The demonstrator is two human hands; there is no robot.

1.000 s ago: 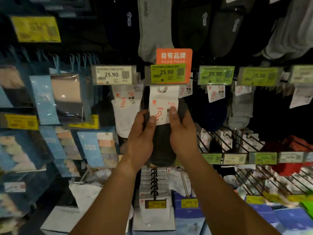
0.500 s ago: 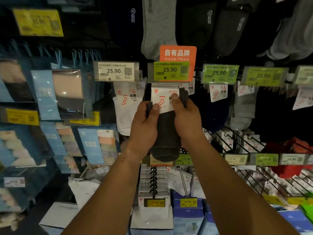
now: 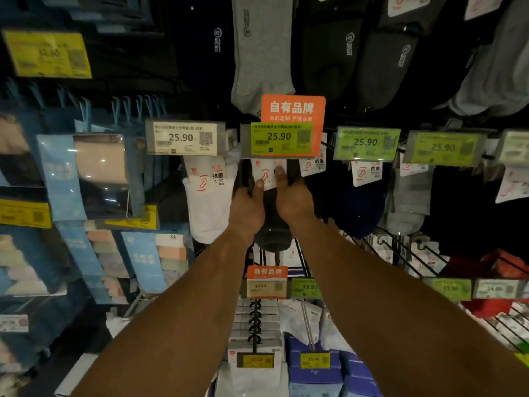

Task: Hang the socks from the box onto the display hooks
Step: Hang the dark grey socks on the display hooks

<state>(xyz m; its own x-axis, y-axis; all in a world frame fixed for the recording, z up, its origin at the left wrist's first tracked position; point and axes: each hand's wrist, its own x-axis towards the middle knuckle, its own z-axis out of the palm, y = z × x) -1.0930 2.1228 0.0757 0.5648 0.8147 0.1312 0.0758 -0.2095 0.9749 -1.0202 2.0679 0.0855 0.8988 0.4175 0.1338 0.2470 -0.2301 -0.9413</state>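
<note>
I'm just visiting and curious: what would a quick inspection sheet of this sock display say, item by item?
Surface: a dark display wall of wire hooks; no table seen.
Job's things: dark sock pair with a white card label, held up just under the orange-backed 25.90 price tag; whether it is on the hook cannot be told. The box is not in view.
Clutter: white socks hang beside it; blue packaged items on the left; boxed packs below.
Fingers: left hand and right hand both grip the sock pair, thumbs on the label.
Cables: nothing seen.
Surroundings: more socks hanging above, dim light.
</note>
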